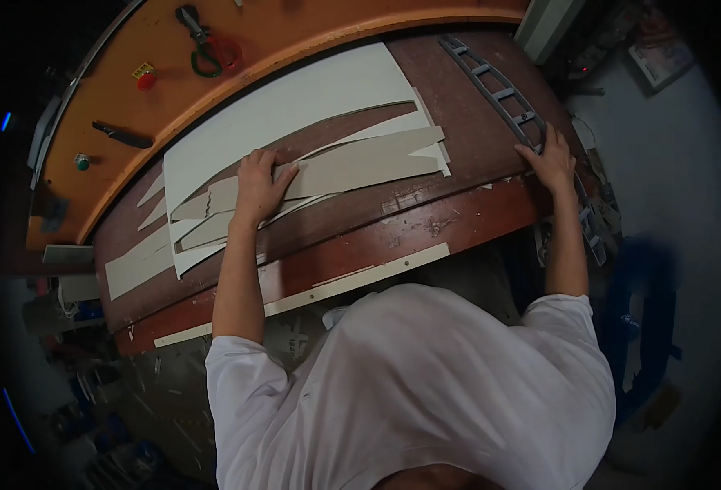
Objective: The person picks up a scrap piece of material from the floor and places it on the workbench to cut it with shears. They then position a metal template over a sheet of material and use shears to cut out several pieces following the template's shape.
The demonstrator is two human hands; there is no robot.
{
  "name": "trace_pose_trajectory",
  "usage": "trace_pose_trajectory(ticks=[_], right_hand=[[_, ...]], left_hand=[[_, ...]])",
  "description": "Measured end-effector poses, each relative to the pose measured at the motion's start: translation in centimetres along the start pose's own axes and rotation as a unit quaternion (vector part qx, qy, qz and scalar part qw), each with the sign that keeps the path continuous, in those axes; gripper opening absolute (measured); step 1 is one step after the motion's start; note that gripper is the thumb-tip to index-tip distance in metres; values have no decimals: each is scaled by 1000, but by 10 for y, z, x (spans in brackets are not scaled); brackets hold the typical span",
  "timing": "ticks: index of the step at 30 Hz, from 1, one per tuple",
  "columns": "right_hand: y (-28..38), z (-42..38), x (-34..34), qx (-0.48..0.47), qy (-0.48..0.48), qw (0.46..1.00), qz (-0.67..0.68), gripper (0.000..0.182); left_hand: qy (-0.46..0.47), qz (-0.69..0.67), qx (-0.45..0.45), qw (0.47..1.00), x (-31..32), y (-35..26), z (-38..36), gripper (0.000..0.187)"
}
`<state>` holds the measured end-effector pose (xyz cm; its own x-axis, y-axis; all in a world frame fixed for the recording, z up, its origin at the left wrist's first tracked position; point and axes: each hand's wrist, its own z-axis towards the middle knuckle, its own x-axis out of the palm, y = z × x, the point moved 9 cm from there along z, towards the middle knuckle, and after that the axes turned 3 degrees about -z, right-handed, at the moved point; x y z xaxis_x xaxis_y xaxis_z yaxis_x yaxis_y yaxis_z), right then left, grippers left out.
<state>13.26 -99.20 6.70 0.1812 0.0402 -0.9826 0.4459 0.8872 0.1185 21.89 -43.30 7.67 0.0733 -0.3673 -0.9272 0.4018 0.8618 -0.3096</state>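
Observation:
My left hand (261, 186) lies with its fingers spread on a long grey cut strip (352, 173), pressing nothing between them. Under and around it are a large white sheet (311, 94) with curved cut-outs and several narrow offcuts. At the right end of the table, my right hand (552, 162) has thumb and fingers on either side of a dark grey ladder-like frame (499, 88) with several rungs. The frame lies slanted over the table surface and passes under the hand, its lower part hanging past the table edge.
An orange machine panel (287, 28) curves along the back, bearing scissors (201, 45), a dark cutter (123, 135), a red button (146, 79) and a green button (82, 162). A pale strip (311, 296) edges the table front. A blue object (642, 327) stands at right.

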Motion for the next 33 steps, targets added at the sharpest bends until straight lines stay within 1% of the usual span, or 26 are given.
trace_pose_trajectory(ticks=[2,5,7,10,12,13,14,17,19,20,21,22,24,25,26,27,28,30,32,33], right_hand=[[-14,4,8,-25,1,998,52,94],[-11,8,2,-26,-28,997,64,94],[-7,18,3,2,-9,998,58,93],[1,46,7,23,-18,999,44,90],[4,65,15,18,-15,999,37,91],[10,70,15,16,-18,999,23,90],[15,75,17,18,-19,1000,6,89],[36,82,13,-14,-93,992,-90,80],[78,83,-1,-70,-127,989,19,70],[94,77,-8,-93,-142,983,70,66],[130,67,-21,-129,-114,968,182,58],[181,54,-38,-163,-86,939,291,51],[277,30,-40,-138,21,880,453,38],[332,22,-58,-275,-18,879,390,31],[384,12,-64,-302,16,873,383,29],[431,13,-53,-302,96,851,419,31],[473,17,-45,-311,102,827,456,41],[542,24,-49,-312,36,834,454,53],[585,44,-27,-242,26,843,480,59],[591,42,-28,-184,12,870,457,58]], left_hand=[[38,-10,-24,999,5,-4,5,36],[12,-91,-32,995,3,-10,6,36],[-4,-67,0,998,2,-19,4,36],[-13,-57,-25,998,1,-15,-2,35],[-64,-67,5,996,1,-9,-9,32],[-94,-72,24,993,-3,-13,-13,31],[-101,-70,18,992,-5,-12,-14,30],[-122,-82,5,989,-1,-7,-20,29],[-151,-98,10,984,-4,-6,-21,29],[-141,-118,-11,983,-1,-2,-23,29],[-139,-122,-20,983,0,0,-24,30],[-137,-127,-27,982,1,2,-23,30],[-140,-139,-30,980,3,3,-24,30],[-146,-144,-27,978,3,4,-26,30],[-153,-148,-26,977,2,7,-26,30],[-154,-154,-23,976,1,9,-26,29],[-155,-160,-23,975,1,9,-26,29],[-164,-175,-21,971,-1,8,-29,29],[-177,-181,-22,967,-7,11,-31,29],[-170,-185,-26,968,-6,12,-32,30]])
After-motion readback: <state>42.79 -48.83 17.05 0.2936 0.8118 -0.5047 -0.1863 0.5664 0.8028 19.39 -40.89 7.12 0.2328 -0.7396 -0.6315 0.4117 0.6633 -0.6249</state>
